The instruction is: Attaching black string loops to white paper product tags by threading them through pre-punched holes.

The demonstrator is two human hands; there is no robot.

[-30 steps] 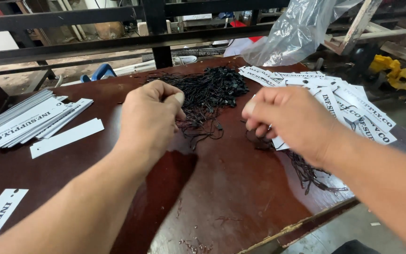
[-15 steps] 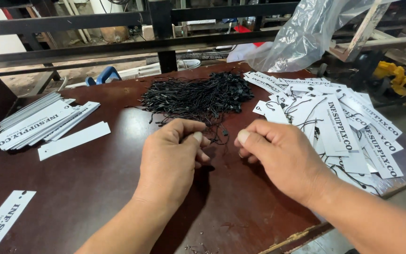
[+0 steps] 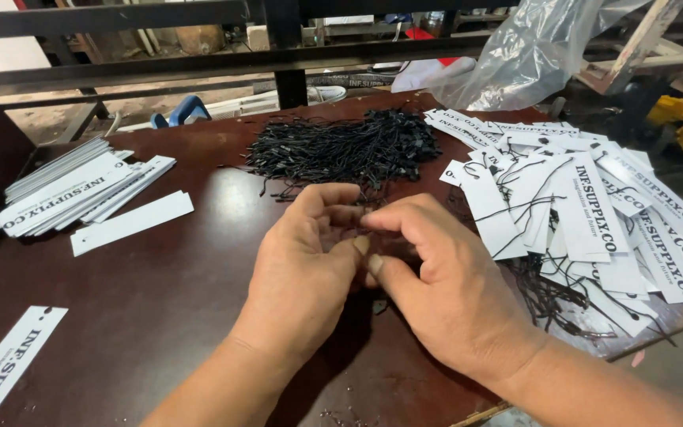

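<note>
A dark reddish-brown tabletop (image 3: 199,300) is being seen. Behind the hands, a black tangle of string loops (image 3: 349,146) is being shown; right of it, white paper tags (image 3: 586,205) printed in black, threaded with black strings.

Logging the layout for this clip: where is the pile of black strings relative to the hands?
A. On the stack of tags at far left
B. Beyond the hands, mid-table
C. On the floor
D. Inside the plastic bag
B: the black strings lie heaped on the table just beyond the left hand and right hand.
</note>
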